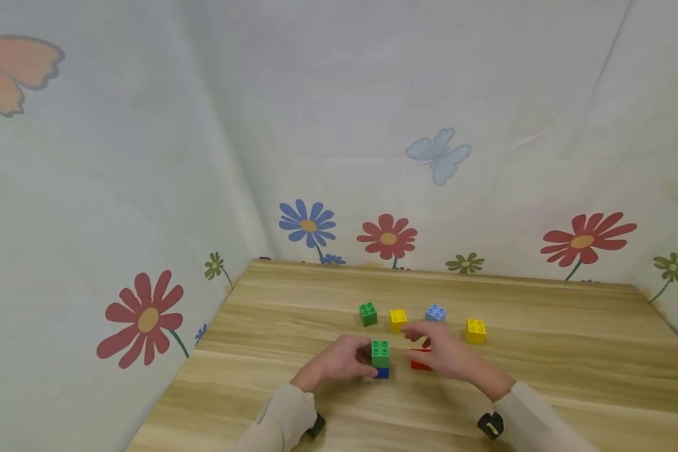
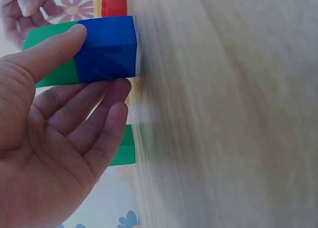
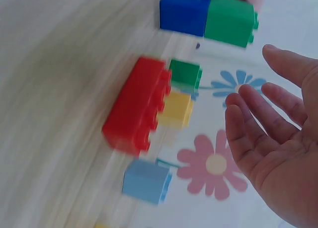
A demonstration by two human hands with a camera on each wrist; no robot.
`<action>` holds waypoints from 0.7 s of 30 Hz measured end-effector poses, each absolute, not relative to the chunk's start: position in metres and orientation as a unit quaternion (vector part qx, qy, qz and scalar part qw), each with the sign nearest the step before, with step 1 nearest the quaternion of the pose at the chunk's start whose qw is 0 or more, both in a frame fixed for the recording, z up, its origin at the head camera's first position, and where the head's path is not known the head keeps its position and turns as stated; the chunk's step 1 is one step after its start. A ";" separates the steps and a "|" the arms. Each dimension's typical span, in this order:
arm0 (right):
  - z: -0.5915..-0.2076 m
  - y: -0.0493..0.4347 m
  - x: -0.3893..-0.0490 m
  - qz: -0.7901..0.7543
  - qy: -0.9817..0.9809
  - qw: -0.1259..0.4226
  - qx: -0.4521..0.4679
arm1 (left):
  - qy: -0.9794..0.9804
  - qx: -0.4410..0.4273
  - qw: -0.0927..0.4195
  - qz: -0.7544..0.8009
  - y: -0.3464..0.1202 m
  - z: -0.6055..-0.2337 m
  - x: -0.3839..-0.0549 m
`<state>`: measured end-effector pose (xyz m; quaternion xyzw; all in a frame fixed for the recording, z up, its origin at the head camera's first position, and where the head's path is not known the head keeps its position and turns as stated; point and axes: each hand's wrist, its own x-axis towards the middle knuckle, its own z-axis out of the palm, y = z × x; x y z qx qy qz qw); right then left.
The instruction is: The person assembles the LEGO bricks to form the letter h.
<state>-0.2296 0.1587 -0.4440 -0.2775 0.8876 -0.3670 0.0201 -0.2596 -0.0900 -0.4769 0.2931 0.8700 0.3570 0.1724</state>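
Note:
My left hand (image 1: 340, 360) pinches a two-brick stack, with a light green brick (image 1: 380, 353) on top of a dark blue brick (image 1: 381, 373). In the left wrist view its thumb (image 2: 69, 39) lies across the seam between the two bricks, and the fingertips are on the opposite side. My right hand (image 1: 447, 355) hovers over a long red brick (image 3: 134, 104), holding nothing, its fingers loosely bent and apart from the thumb. Part of the red brick is hidden beneath this hand in the head view.
Beyond the hands stand a dark green brick (image 1: 368, 314), a yellow brick (image 1: 398, 320), a light blue brick (image 1: 435, 313) and another yellow brick (image 1: 476, 331). They sit on a wood-grain table (image 1: 294, 295), backed by a flower-printed cloth (image 1: 339, 138).

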 end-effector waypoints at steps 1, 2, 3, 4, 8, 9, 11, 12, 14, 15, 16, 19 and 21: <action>-0.444 0.162 -0.230 -0.363 0.891 0.016 -0.272 | 0.869 0.293 0.175 0.358 -0.091 -0.477 -0.260; -0.443 0.166 -0.230 -0.357 0.896 0.011 -0.265 | 0.868 0.295 0.175 0.359 -0.091 -0.478 -0.259; -0.442 0.170 -0.230 -0.352 0.899 0.004 -0.261 | 0.867 0.295 0.175 0.361 -0.092 -0.478 -0.260; -0.441 0.174 -0.230 -0.347 0.902 -0.001 -0.256 | 0.866 0.296 0.176 0.364 -0.092 -0.479 -0.260; -0.439 0.191 -0.231 -0.324 0.912 -0.029 -0.249 | 0.860 0.290 0.180 0.380 -0.094 -0.478 -0.259; -0.439 0.195 -0.232 -0.319 0.913 -0.038 -0.250 | 0.859 0.286 0.182 0.384 -0.095 -0.477 -0.259; -0.439 0.203 -0.234 -0.309 0.916 -0.053 -0.251 | 0.857 0.280 0.185 0.390 -0.095 -0.475 -0.258; -0.439 0.207 -0.235 -0.307 0.916 -0.059 -0.252 | 0.857 0.278 0.186 0.393 -0.096 -0.474 -0.258; -0.439 0.214 -0.236 -0.305 0.917 -0.067 -0.248 | 0.857 0.277 0.186 0.393 -0.096 -0.473 -0.258; -0.439 0.217 -0.237 -0.305 0.919 -0.068 -0.243 | 0.857 0.276 0.186 0.393 -0.096 -0.473 -0.258; -0.439 0.220 -0.237 -0.305 0.920 -0.067 -0.237 | 0.857 0.276 0.187 0.392 -0.096 -0.473 -0.258; -0.441 0.228 -0.238 -0.302 0.925 -0.068 -0.221 | 0.857 0.280 0.186 0.391 -0.097 -0.474 -0.258; -0.441 0.233 -0.239 -0.296 0.928 -0.071 -0.212 | 0.857 0.282 0.184 0.391 -0.097 -0.474 -0.259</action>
